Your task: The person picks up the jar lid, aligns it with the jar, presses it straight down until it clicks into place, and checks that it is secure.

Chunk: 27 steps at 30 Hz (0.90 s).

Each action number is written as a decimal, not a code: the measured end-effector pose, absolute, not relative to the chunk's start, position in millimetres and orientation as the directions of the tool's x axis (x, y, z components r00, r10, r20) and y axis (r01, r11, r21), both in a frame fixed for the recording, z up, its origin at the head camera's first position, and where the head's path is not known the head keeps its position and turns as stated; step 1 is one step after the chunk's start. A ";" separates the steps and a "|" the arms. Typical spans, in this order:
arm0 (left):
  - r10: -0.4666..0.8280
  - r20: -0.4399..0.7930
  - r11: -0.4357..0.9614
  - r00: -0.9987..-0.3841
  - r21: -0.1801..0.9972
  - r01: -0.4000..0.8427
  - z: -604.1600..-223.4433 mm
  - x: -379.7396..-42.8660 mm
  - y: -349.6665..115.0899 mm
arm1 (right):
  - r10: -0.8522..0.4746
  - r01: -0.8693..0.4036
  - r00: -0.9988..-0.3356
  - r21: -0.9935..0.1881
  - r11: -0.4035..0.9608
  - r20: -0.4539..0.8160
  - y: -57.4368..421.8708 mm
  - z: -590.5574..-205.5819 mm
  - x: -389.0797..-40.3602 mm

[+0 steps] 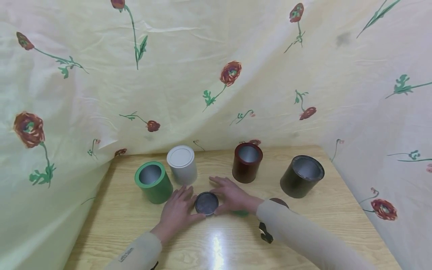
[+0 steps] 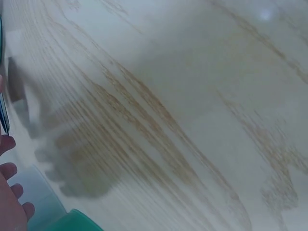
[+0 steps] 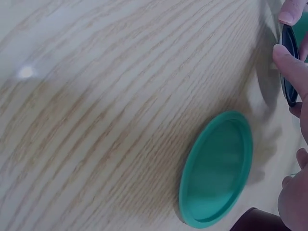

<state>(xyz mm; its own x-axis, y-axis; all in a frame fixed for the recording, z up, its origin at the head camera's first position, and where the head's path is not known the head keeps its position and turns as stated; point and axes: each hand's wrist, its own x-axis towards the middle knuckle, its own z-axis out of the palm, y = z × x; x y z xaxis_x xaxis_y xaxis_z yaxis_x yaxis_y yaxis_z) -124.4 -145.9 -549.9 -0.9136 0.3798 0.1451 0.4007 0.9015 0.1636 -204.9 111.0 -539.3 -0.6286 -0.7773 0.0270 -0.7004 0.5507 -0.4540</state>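
Observation:
Between both hands is a round black lid (image 1: 206, 204), its flat face toward the head camera. The left hand (image 1: 177, 210) grips its left edge, thumb at the near side and fingers at the far side. From the right, the right hand (image 1: 233, 195) grips the opposite edge with thumb and fingers. In the right wrist view the black lid (image 3: 289, 65) appears nearly edge-on, with a shadow on the table beside it. A green lid (image 3: 216, 171) lies on the table beneath the right wrist, mostly covered by it in the head view.
Behind the hands stand an uncovered green canister (image 1: 155, 183), a white canister (image 1: 183, 165) with its lid on, and an uncovered dark red canister (image 1: 247, 165). An uncovered black canister (image 1: 300, 178) stands right. A dark brown lid (image 1: 279, 202) shows behind the right sleeve. Flowered cloth (image 1: 189, 75) surrounds the wooden table (image 1: 114, 217).

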 end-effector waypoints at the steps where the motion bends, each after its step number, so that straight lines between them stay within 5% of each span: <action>1: 0.382 0.151 0.900 -0.912 0.163 0.404 -547.9 -123.4 -146.0 | -0.777 -0.700 -0.629 -0.455 0.551 0.027 111.5 -537.3 -204.2; 27: 0.432 0.441 0.831 -0.787 0.143 0.537 -484.6 -119.5 -140.3 | -0.770 -0.810 -0.565 -0.375 0.451 0.295 133.1 -472.6 -193.8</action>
<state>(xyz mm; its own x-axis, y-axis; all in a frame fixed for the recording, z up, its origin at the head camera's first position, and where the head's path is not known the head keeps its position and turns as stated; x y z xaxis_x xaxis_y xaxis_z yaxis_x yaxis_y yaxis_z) -119.5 -140.3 -484.6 -0.7867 0.4321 0.4409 0.5369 0.8315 0.1431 -193.8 133.1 -472.6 -0.5652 -0.7703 0.2953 -0.8100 0.4506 -0.3752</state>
